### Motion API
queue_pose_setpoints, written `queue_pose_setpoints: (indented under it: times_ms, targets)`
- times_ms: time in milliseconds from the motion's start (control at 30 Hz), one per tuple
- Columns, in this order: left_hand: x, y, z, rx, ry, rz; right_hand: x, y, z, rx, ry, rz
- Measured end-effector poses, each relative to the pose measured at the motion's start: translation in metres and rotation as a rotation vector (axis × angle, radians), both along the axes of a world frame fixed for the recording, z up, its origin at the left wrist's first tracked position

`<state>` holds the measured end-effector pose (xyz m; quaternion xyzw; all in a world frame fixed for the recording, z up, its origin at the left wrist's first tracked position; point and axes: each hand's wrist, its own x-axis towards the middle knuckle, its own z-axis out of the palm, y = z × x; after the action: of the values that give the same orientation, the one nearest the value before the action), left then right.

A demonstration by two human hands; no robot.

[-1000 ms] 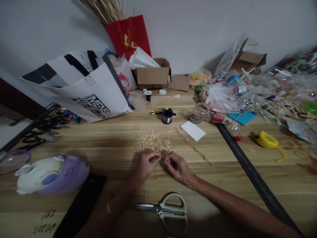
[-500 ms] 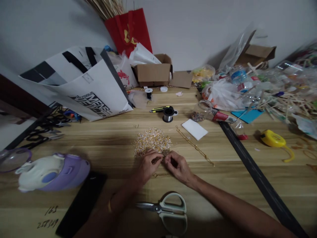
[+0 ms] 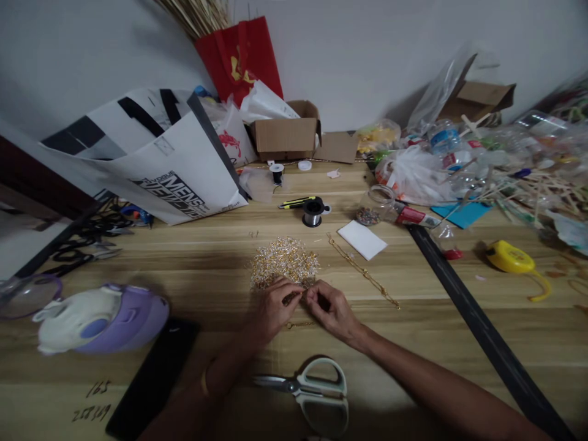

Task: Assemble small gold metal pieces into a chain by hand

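My left hand and my right hand meet fingertip to fingertip just in front of a pile of clear and gold beads. Both are closed in a pinch, and whatever tiny thing sits between the fingers is too small to make out. Below them a short gold chain with a ring at its end lies on the wooden table, partly hidden by my right hand. To the right stretches a longer gold chain. Nearest my body lie scissors with pale handles, their blades pointing left.
Behind the beads stand a spool of wire, a yellow-black cutter and a white card. A jar holds beads. At left are a purple-white bottle and a black phone; at right, a yellow tape measure.
The whole view has shifted very slightly. Both hands keep the same pinch in front of the bead pile, with hardly any movement.
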<state>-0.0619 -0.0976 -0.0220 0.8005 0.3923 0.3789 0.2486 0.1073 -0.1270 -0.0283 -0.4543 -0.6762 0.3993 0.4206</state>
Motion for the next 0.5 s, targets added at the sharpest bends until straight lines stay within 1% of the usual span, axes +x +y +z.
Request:
queue_pose_setpoints:
  times_ms: [500]
  targets:
    - [0.0001,-0.0022,0.0015,0.004,-0.007,-0.001,-0.0013,-0.0002,-0.0004,-0.020,0.005,-0.009]
